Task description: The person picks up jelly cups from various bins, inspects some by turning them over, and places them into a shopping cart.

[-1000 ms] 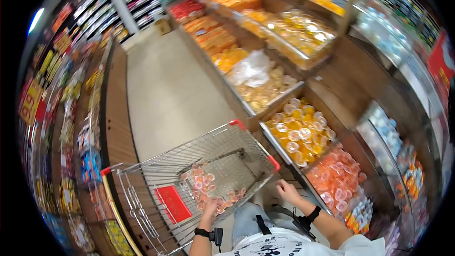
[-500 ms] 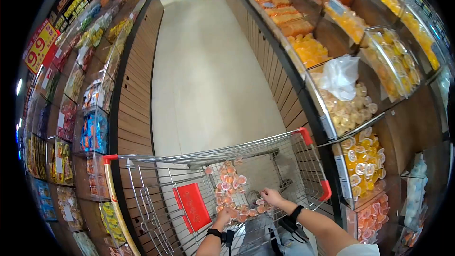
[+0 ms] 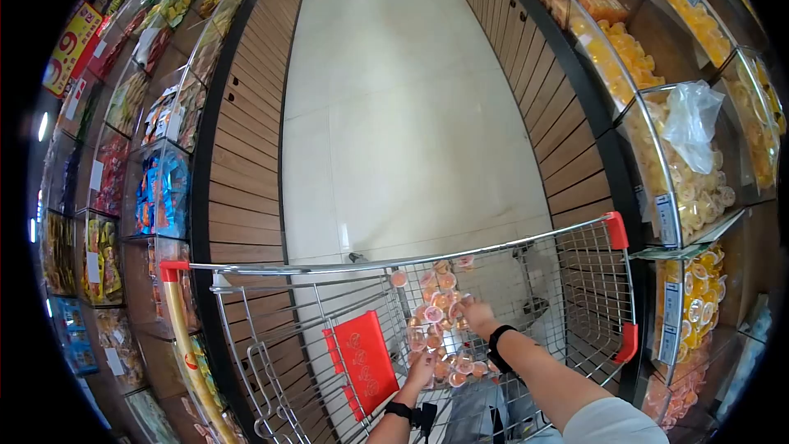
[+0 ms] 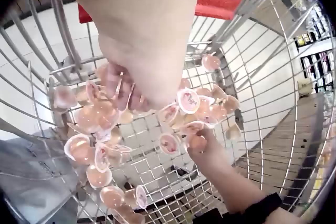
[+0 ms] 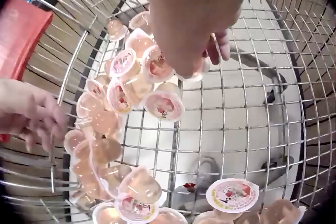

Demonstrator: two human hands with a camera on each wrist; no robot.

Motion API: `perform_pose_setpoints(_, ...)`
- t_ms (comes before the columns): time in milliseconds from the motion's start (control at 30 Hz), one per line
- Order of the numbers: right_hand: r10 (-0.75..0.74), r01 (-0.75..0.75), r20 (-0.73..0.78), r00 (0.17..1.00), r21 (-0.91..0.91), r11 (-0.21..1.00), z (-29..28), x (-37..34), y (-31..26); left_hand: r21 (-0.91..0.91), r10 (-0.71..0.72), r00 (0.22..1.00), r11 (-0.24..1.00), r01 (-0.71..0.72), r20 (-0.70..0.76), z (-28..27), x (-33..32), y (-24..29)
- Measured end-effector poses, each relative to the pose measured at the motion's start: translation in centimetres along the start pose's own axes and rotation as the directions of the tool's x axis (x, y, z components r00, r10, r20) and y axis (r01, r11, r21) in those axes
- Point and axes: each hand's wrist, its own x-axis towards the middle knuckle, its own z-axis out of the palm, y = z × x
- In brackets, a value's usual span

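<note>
Many peach-coloured jelly cups (image 3: 433,314) with printed lids lie piled in a wire shopping cart (image 3: 618,232). Over the far part of the pile, my right hand (image 3: 478,316) bends down with curled fingers. In the right wrist view, a jelly cup (image 5: 193,73) shows right under those fingers; the hand hides most of it, so I cannot tell if it is gripped. My left hand (image 3: 421,368) hangs at the pile's left side. Its fingers (image 5: 44,121) are loosely bent, and no cup shows in them. Several cups (image 4: 126,198) lie along the cart's near side.
A red panel (image 3: 362,366) is fixed at the cart's left end. Candy bins (image 3: 168,189) line the left side. At the right, bins hold yellow jelly cups (image 3: 703,304) and a clear plastic bag (image 3: 694,127). A pale floor aisle (image 3: 411,115) runs ahead.
My right hand has come from beside the right-hand bins, over the cart, to the cups. My left hand stays by the cups. The view has turned toward the aisle.
</note>
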Motion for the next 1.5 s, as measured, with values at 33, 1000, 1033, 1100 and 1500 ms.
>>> perform_pose_setpoints(33,-0.011,0.012,0.021,1.000,-0.032,0.999,0.3,0.3,0.1,-0.026,-0.034,0.999,0.999,0.034,-0.006,0.2,-0.3,-1.4)
perform_pose_setpoints(1000,-0.033,0.291,-0.324,0.945,0.795,0.532,-34.2,-22.0,-6.5,-0.509,0.402,0.915,0.792,-0.337,0.019,-6.6,-13.9,36.8)
perform_pose_setpoints(1033,-0.005,0.292,-0.338,0.941,0.807,0.512,-34.9,-23.6,-6.4,-0.476,0.446,0.895,0.789,-0.388,0.010,-6.3,-15.6,38.0)
perform_pose_setpoints(1100,0.050,0.293,-0.356,0.933,0.833,0.470,-36.0,-27.2,-6.0,-0.476,0.464,0.884,0.789,-0.389,0.047,-6.0,-19.3,40.6)
perform_pose_setpoints(1500,0.132,0.249,-0.310,0.941,0.903,0.349,-42.1,-49.1,-7.8,-0.224,0.689,0.603,0.712,-0.665,0.402,1.8,-36.5,50.1)
